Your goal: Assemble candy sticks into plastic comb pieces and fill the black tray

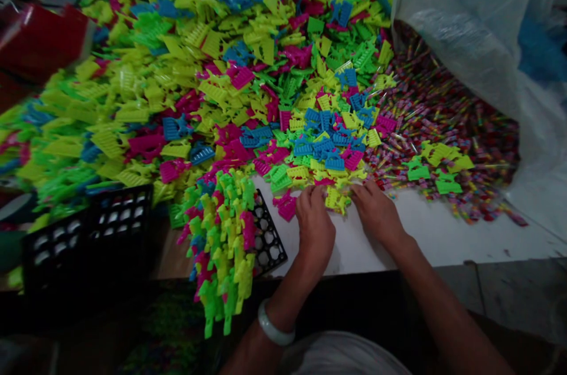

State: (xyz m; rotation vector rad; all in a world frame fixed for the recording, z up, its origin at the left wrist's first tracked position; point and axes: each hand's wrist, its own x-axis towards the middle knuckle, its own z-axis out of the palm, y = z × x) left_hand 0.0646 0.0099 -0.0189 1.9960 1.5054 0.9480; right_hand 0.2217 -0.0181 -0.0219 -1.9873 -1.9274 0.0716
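Observation:
My left hand (315,224) rests at the near edge of a heap of small plastic pieces (325,142) in blue, pink, green and yellow. Its fingers are bent together among the pieces, and what they hold, if anything, is hidden. Just to the right, my right hand (376,212) has its fingertips curled beside a yellow piece (337,201); its grip cannot be made out either. A pink piece (286,205) lies left of my left hand. Further left stands a black tray with round holes (271,239), filled with upright coloured pieces (225,239).
A large pile of coloured pieces (155,68) covers the back and left. Small wrapped sticks (447,109) spill from a white plastic bag (478,9) at the right, with a few green and yellow pieces on them. Black trays (88,239) and a red object (42,38) are at the left.

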